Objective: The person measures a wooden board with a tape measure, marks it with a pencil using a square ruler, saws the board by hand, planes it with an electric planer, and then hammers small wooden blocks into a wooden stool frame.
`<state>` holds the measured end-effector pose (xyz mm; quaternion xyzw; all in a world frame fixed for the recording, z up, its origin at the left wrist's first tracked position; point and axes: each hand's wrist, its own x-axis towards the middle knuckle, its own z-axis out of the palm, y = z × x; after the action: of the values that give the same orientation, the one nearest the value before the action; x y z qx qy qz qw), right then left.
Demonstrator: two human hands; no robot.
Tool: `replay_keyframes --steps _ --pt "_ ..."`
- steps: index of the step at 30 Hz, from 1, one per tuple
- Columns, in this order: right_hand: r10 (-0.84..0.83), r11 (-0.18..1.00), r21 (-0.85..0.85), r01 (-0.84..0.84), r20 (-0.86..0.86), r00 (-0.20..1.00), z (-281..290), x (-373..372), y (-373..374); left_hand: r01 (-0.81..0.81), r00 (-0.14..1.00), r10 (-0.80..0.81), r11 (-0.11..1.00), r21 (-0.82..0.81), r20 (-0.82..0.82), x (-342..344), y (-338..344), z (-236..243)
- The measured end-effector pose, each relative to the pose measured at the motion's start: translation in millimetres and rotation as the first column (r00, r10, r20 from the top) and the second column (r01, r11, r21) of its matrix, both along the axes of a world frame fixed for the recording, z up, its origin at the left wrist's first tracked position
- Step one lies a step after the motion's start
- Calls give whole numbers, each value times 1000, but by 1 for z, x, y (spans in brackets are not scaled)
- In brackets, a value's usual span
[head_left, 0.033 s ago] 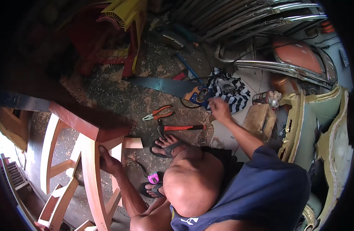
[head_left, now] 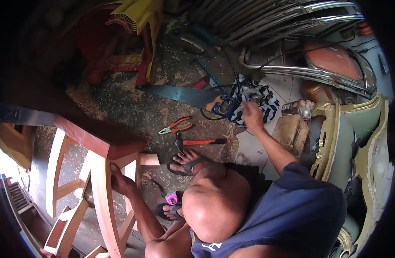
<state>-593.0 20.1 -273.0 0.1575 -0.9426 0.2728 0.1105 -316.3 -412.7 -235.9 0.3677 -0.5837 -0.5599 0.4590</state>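
Observation:
My left hand grips a pale, curved wooden chair leg, thumb on its side and the other fingers mostly hidden. The leg meets a reddish-brown corner piece of the chair frame. Over a black-and-white striped cloth is my right hand, fingers curled together; whatever they hold is too small to make out. Just left of it lies a handsaw with a blue and tan handle. Orange-handled pliers and a red-and-black hammer rest on the floor nearer my feet.
A pink tape measure sits by my foot. A wood offcut lies beside the chair frame. Gold-trimmed furniture and metal-tube frames crowd the right side. A yellow-and-red chair stands far left. Wood shavings litter the floor.
My right hand has moved slightly right and up, away from the saw handle and over the striped cloth. My left hand stays on the chair leg.

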Motion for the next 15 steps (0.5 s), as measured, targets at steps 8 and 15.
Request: replay_keyframes --steps 8,15 --pt "-211 908 411 85 272 939 -53 -95 81 -16 997 18 1000 -16 72 5 -4 18" --pt "-235 872 489 -33 475 848 -60 -88 100 85 996 -89 991 107 30 11 -11 9"
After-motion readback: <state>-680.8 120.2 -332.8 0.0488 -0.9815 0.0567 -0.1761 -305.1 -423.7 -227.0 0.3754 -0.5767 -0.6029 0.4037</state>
